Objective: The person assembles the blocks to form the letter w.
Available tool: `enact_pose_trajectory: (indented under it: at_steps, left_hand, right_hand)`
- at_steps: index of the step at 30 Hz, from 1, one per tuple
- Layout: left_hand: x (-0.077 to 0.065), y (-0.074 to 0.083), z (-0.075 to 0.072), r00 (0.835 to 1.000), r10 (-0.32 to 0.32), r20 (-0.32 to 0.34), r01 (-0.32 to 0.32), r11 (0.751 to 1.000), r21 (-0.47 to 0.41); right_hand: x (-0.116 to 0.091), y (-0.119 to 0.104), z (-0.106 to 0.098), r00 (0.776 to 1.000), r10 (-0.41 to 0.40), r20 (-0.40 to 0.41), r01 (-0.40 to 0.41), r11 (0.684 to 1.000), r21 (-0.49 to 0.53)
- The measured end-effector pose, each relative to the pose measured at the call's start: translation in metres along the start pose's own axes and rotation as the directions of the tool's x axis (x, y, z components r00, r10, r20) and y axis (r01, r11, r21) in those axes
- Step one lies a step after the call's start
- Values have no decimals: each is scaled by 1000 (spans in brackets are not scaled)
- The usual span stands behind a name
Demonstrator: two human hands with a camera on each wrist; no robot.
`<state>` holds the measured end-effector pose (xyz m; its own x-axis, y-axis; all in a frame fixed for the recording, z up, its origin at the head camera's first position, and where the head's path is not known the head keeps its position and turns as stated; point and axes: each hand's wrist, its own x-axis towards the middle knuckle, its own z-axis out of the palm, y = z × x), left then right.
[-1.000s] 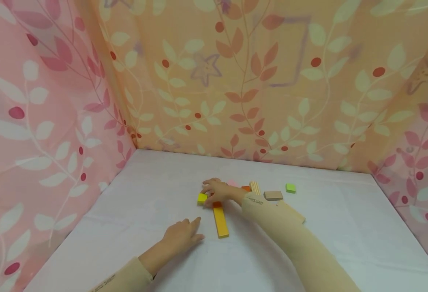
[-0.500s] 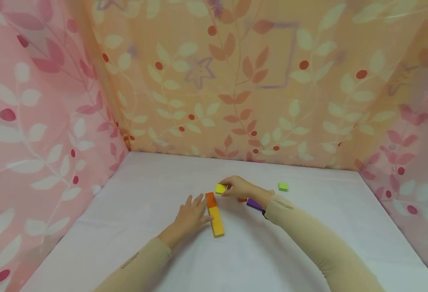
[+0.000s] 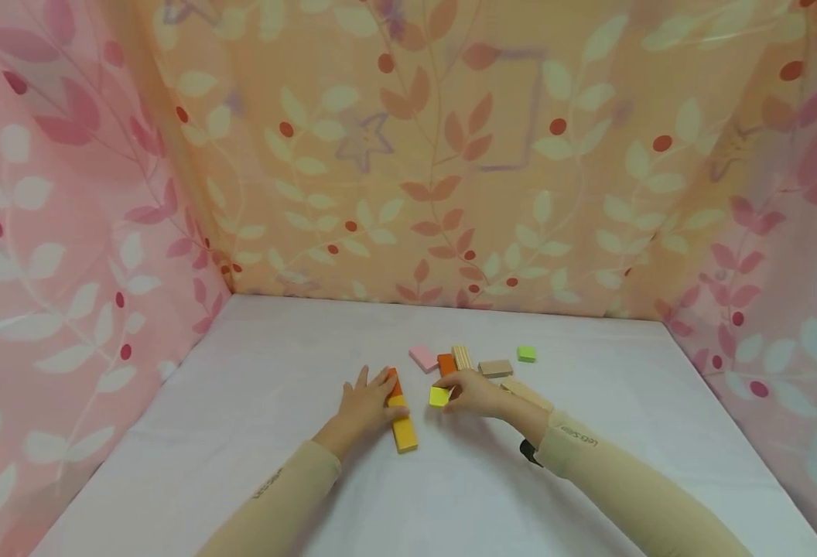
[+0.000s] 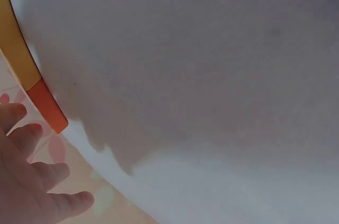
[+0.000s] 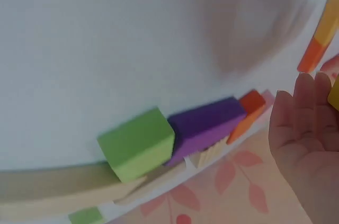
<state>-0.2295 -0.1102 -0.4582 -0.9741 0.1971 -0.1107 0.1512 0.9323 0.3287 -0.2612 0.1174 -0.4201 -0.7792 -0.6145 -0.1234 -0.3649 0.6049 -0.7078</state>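
Observation:
My right hand [image 3: 474, 394] pinches a yellow cube [image 3: 439, 397] between thumb and fingers, a little right of a row of blocks. That row is a long yellow-orange block [image 3: 405, 435] with a short orange block [image 3: 394, 384] end to end at its far end. Across the row's left side lies my left hand [image 3: 361, 410], fingers spread, index finger by the orange block and thumb over the yellow-orange one. In the right wrist view only an edge of the cube [image 5: 334, 97] shows beside the right hand [image 5: 307, 144].
Behind the right hand lie a pink block [image 3: 423, 358], an orange-red block [image 3: 446, 364], a striped block [image 3: 462, 357], wooden blocks [image 3: 495, 369] and a light green block [image 3: 527, 353]. The right wrist view adds a purple block [image 5: 206, 126] and a green block [image 5: 137, 143]. Patterned curtains surround the white table.
The right hand has picked up the yellow cube from left of the row and carried it to the row's right side, then nearer. The left hand has moved forward onto the row.

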Motion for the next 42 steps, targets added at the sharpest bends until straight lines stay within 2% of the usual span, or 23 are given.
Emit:
enact_pose_trajectory:
  at_steps: [6,15,21,25,31,42]
  left_hand:
    - [3,1,0,1000,-21,-3,21,998,60]
    - [12,1,-1,999,-52,-16,53,996,74]
    - [20,-2,-6,998,-64,-22,66,993,103]
    - [25,-5,-8,996,-80,-29,82,993,84]
    - [29,-7,-8,996,-84,-32,85,995,49]
    - [24,-5,-12,996,-86,-3,86,996,26]
  right_hand:
    - [-10,8,19,999,-12,43,12,1000,-11]
    - [-10,12,32,996,-40,81,42,999,-26]
    - [-8,4,36,991,60,118,-57,998,-27]
    - [-6,3,36,984,122,132,-124,992,6]
    - [0,3,35,983,139,121,-145,988,43]
    - [7,2,40,973,189,131,-202,975,97]
